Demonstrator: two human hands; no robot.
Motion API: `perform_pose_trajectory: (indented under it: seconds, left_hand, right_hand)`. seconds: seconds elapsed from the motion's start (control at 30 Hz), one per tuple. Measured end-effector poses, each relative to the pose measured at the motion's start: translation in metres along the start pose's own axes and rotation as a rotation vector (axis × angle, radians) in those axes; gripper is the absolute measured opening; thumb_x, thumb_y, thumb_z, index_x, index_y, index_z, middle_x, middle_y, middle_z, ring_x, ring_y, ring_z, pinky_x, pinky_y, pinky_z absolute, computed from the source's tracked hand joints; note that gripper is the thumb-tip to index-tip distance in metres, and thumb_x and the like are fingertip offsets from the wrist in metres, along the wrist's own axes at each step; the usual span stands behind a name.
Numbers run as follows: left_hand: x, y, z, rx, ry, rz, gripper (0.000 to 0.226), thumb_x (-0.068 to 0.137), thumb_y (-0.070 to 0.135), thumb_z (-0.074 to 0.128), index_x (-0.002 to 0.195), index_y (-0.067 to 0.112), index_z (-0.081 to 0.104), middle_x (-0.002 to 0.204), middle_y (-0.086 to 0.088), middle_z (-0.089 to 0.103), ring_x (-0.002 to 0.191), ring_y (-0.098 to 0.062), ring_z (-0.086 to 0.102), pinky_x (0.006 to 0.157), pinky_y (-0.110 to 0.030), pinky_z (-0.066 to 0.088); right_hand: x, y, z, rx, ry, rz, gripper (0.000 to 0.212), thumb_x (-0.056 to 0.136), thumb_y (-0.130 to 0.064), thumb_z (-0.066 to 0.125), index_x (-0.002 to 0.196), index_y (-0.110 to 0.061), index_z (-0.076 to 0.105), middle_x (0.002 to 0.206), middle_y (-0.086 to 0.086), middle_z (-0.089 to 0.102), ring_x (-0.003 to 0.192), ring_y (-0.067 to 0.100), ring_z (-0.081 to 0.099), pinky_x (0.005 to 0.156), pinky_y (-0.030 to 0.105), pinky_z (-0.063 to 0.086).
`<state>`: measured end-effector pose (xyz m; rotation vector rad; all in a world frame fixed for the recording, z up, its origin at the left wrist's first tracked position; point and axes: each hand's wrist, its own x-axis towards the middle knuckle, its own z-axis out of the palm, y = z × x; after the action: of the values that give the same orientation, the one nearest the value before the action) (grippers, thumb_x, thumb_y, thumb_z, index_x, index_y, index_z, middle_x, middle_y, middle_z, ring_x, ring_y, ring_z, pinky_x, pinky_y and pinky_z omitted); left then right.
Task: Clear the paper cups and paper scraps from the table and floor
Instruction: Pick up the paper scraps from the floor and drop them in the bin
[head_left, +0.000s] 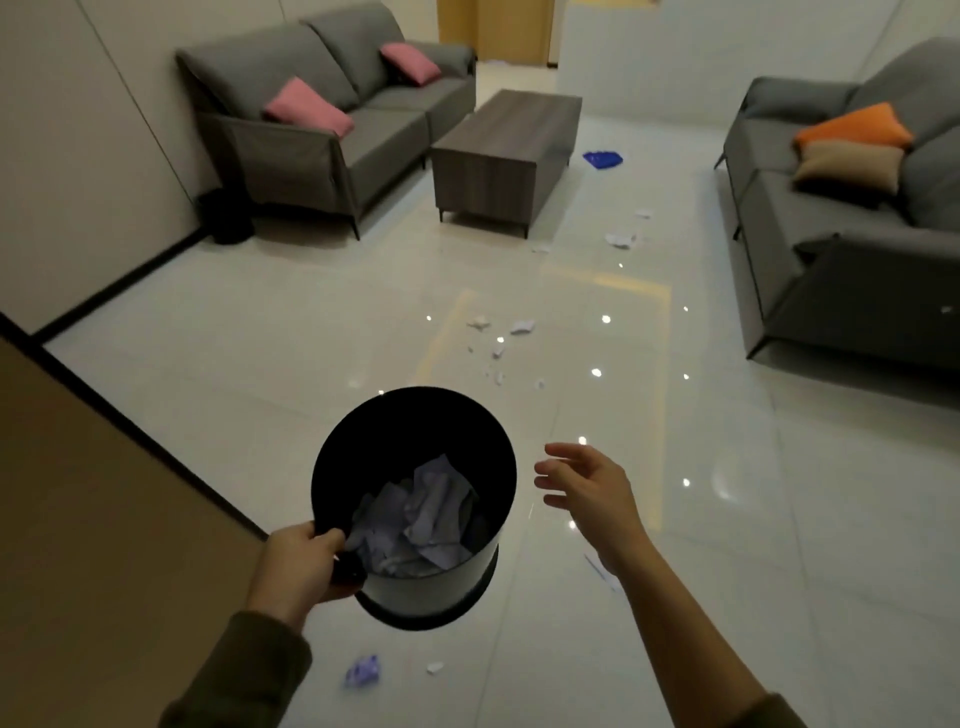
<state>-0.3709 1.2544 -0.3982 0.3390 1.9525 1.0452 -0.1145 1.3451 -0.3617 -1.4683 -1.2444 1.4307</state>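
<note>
Carries crumpled paper scraps (415, 519) inside a black bin (395, 431), gripped at its seven-o'clock rim by the left hand (298, 566), thumb hooked inside and fingers curled round the outside. Holds the right hand (587, 488) at three o'clock of the bin, apart from it, fingers loosely spread and grasping nothing. Faces white floor scraps (498, 338) strewn at twelve o'clock on the glossy floor (260, 338), farther scraps (621, 239) at one o'clock off the coffee table (519, 124) corner, a blue piece (602, 158) by its right edge, a bluish crumpled piece (363, 670) at six o'clock, and an open tile lane between left sofa (311, 156) and right sofa (831, 234).
</note>
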Motion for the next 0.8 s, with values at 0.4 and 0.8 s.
perform_pose_trajectory:
  seconds: [0.4, 0.8]
  left_hand:
    - [0.110, -0.116, 0.117, 0.080, -0.188, -0.123, 0.033, 0.090, 0.000, 0.051, 0.122, -0.001, 0.055, 0.096, -0.020, 0.064, 0.084, -0.037, 0.064, 0.073, -0.049, 0.057]
    - [0.204, -0.307, 0.247, 0.053, -0.324, -0.134, 0.017, 0.090, 0.009, 0.055, 0.085, 0.025, 0.061, 0.094, -0.014, 0.067, 0.084, -0.032, 0.066, 0.067, -0.039, 0.059]
  right_hand:
    - [0.069, 0.127, 0.014, 0.106, 0.042, 0.068, 0.014, 0.087, -0.009, 0.061, 0.098, -0.017, 0.065, 0.088, 0.005, 0.072, 0.076, 0.012, 0.070, 0.068, 0.023, 0.058]
    - [0.099, 0.356, 0.074, 0.043, 0.011, 0.183, 0.015, 0.089, -0.014, 0.059, 0.099, -0.024, 0.061, 0.098, 0.005, 0.069, 0.093, 0.018, 0.067, 0.079, 0.030, 0.058]
